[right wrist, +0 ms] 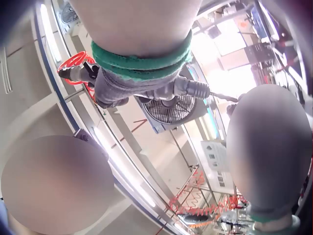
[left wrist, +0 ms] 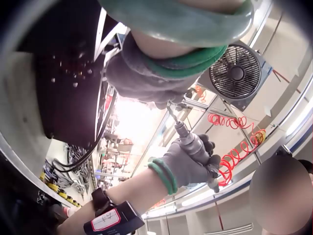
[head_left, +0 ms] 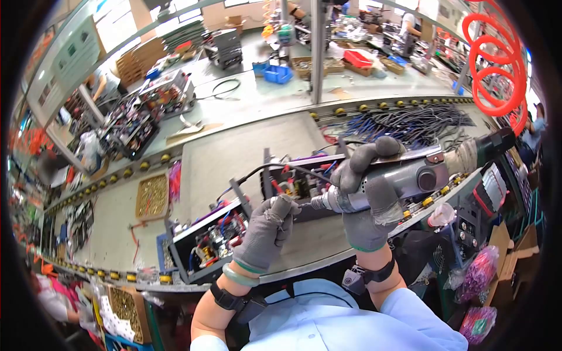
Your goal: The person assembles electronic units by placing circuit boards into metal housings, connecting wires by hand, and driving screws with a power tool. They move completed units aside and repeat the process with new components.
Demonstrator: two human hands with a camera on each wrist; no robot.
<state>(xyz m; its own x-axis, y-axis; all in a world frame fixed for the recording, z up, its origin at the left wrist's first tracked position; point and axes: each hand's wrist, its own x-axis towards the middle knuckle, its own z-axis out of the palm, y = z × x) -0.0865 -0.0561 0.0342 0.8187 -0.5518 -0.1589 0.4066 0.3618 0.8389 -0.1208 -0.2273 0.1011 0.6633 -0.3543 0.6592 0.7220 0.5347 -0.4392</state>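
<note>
In the head view my gloved right hand (head_left: 372,199) grips a grey air screwdriver (head_left: 418,175) from around its body, the tool lying nearly level and pointing left. Its thin bit (left wrist: 172,115) reaches to the fingertips of my gloved left hand (head_left: 266,231), whose thumb and fingers pinch at the bit's tip. Any small part between those fingertips is hidden. Below and behind the left hand stands an open metal chassis (head_left: 219,237) with wires and components inside. A second chassis (head_left: 301,181) sits behind the screwdriver's nose, a black cable looping over it.
A tray of small brass-coloured parts (head_left: 152,196) lies at left on the bench. Bundled dark cables (head_left: 415,120) lie at the back right. A coiled red air hose (head_left: 492,76) hangs at upper right. Yellow rollers (head_left: 114,274) line the bench's edge.
</note>
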